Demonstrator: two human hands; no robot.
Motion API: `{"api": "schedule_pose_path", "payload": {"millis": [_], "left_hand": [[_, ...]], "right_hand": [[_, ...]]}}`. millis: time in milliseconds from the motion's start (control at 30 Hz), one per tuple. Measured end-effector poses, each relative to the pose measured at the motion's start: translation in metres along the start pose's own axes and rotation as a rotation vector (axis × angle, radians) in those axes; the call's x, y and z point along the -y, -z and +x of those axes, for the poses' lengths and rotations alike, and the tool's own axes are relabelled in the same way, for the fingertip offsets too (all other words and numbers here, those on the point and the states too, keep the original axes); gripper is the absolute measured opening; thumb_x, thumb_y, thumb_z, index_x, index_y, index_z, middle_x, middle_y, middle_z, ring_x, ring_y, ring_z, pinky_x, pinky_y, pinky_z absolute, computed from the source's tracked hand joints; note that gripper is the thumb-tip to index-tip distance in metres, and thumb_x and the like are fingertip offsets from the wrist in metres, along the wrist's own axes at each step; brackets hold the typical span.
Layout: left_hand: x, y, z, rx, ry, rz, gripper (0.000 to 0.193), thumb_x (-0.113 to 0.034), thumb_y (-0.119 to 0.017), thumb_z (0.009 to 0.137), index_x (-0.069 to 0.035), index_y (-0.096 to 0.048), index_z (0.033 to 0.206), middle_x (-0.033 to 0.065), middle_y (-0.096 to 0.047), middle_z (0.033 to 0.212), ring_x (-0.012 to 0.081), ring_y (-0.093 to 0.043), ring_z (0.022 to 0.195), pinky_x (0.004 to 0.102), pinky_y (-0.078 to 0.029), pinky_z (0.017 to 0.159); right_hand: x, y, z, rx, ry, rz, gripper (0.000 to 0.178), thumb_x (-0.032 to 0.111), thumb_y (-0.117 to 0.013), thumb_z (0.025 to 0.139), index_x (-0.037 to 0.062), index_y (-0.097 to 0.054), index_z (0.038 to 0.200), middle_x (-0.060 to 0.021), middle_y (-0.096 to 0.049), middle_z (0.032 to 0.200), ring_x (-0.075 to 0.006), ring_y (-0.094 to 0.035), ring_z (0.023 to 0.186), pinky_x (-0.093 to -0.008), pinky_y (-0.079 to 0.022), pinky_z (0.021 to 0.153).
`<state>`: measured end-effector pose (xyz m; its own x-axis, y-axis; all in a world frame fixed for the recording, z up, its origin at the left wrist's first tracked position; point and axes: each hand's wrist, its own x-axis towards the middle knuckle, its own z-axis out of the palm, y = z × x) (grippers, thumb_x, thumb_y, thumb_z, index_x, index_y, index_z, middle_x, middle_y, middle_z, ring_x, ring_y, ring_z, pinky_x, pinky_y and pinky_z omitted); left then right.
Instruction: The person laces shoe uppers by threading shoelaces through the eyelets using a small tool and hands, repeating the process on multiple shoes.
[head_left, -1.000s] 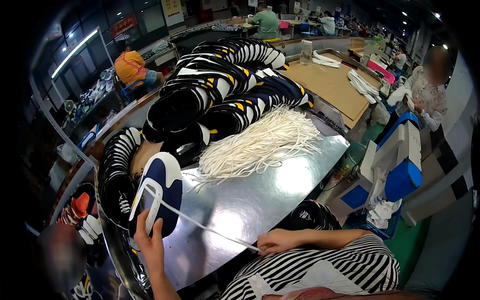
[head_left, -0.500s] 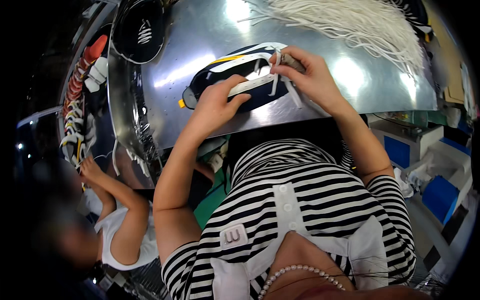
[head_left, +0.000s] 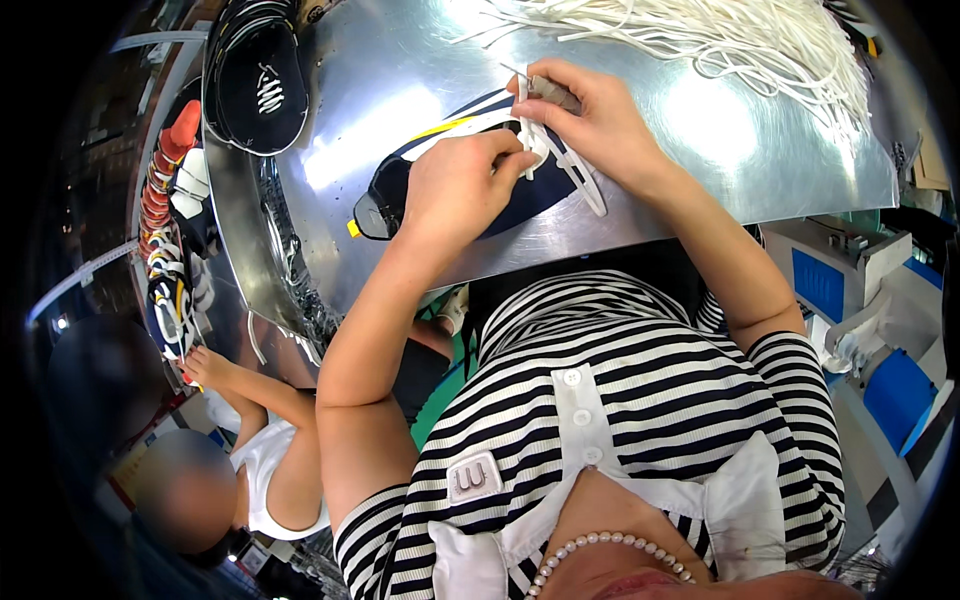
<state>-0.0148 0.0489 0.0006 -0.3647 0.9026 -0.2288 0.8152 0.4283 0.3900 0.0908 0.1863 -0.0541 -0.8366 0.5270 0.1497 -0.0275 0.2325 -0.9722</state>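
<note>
On the metal surface (head_left: pixel 330 215), the left fingers (head_left: pixel 514 163) and right fingers (head_left: pixel 555 120) are narrowly pinching white lace (head_left: pixel 523 103) over a navy shoe (head_left: pixel 550 195) (keeping it untwisted should help).

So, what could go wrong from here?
The thin-tipped metal tool with a beige handle, in the right hand, might prick the left hand close by. The flat white lace could twist or snag where a length lies past the navy shoe upper with white and yellow trim.
</note>
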Motion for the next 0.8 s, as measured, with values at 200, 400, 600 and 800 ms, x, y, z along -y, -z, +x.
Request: {"api": "schedule_pose_path", "payload": {"millis": [200,400,600,800], "left_hand": [[0.004,-0.008,0.000,-0.074,0.081,-0.112,0.025,-0.036,-0.063,0.088,-0.012,-0.072,0.087,0.0073,-0.066,0.067,0.0281,-0.064,0.063,0.0392,-0.049,0.060],[0.008,-0.015,-0.005,-0.143,0.083,-0.097,0.026,-0.035,-0.064,0.087,-0.011,-0.072,0.086,0.0065,-0.067,0.069,0.0279,-0.065,0.064,0.0383,-0.049,0.059],[0.006,-0.012,0.010,-0.127,0.074,-0.102,0.025,-0.033,-0.065,0.086,-0.009,-0.071,0.084,0.0087,-0.069,0.072,0.0274,-0.067,0.068,0.0369,-0.050,0.062],[0.009,0.002,-0.030,0.000,-0.103,-0.222,0.027,-0.016,-0.066,0.082,-0.003,-0.066,0.106,0.0205,-0.067,0.102,0.0396,-0.063,0.096,0.0443,-0.050,0.084]], "right_hand": [[0.019,0.013,-0.037,0.013,-0.112,-0.052,0.024,0.021,-0.062,0.091,-0.0004,-0.056,0.100,-0.0133,-0.066,0.075,-0.0241,-0.066,0.069,-0.0328,-0.050,0.064],[0.012,0.009,-0.066,0.100,-0.120,-0.016,0.014,0.013,-0.059,0.092,-0.0001,-0.055,0.091,-0.0123,-0.066,0.070,-0.0251,-0.067,0.065,-0.0326,-0.051,0.063],[0.003,0.015,-0.052,0.163,-0.217,-0.067,0.013,0.012,-0.060,0.092,-0.0009,-0.058,0.093,-0.0101,-0.066,0.072,-0.0172,-0.065,0.067,-0.0288,-0.049,0.063],[0.020,0.000,-0.051,0.351,-0.284,-0.463,0.020,0.019,-0.056,0.089,0.0036,-0.056,0.102,-0.0223,-0.066,0.089,-0.0410,-0.066,0.081,-0.0492,-0.052,0.070]]}}
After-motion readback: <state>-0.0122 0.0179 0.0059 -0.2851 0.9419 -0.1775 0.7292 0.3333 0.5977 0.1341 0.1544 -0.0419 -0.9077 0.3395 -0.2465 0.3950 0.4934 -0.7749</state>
